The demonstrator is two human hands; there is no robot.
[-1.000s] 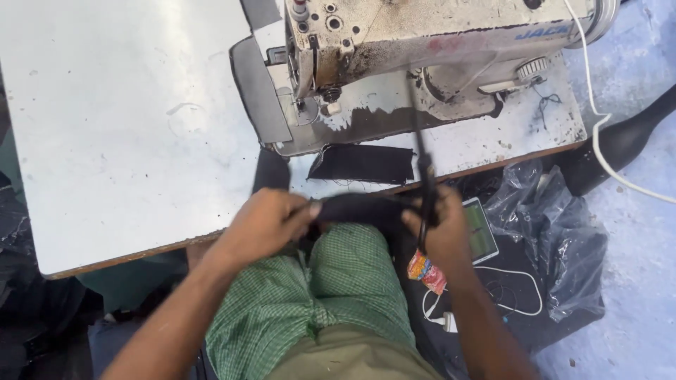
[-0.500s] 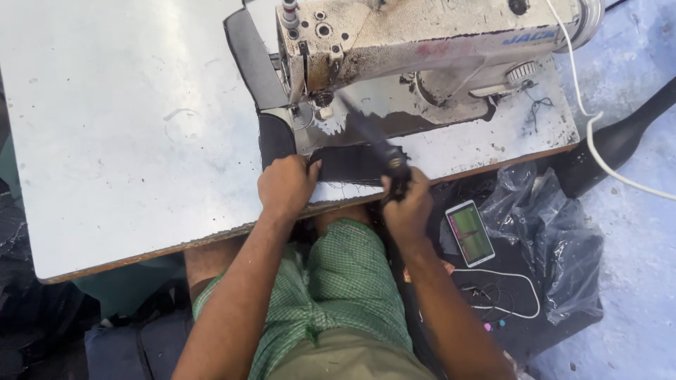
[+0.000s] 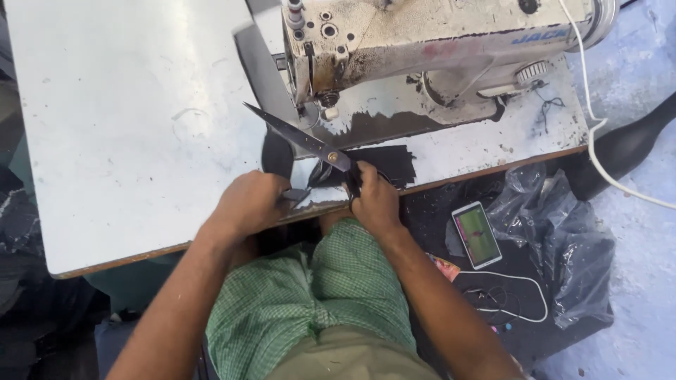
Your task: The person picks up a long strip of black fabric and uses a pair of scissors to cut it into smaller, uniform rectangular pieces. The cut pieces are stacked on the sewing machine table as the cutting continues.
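My right hand [image 3: 375,202] grips the handles of a pair of black scissors [image 3: 296,135] at the table's front edge, the blades pointing up and left toward the needle of the worn white sewing machine [image 3: 436,42]. My left hand [image 3: 248,204] pinches a small dark piece of cloth [image 3: 296,193] just below the blades. A black piece of fabric [image 3: 384,163] lies on the table under the machine arm, partly hidden by my right hand. Another dark strip [image 3: 277,153] stands beside the scissors.
The white table [image 3: 127,127] stretches to the left. On the floor at right lie a phone with a lit screen [image 3: 477,234], a white cable [image 3: 517,295] and a crumpled dark plastic bag [image 3: 570,239]. Green checked cloth [image 3: 310,302] covers my lap.
Both hands rose from my lap to the table edge. The scissors swung from upright in the right hand to lying pointed left at the needle, and the left hand took hold of the small dark piece.
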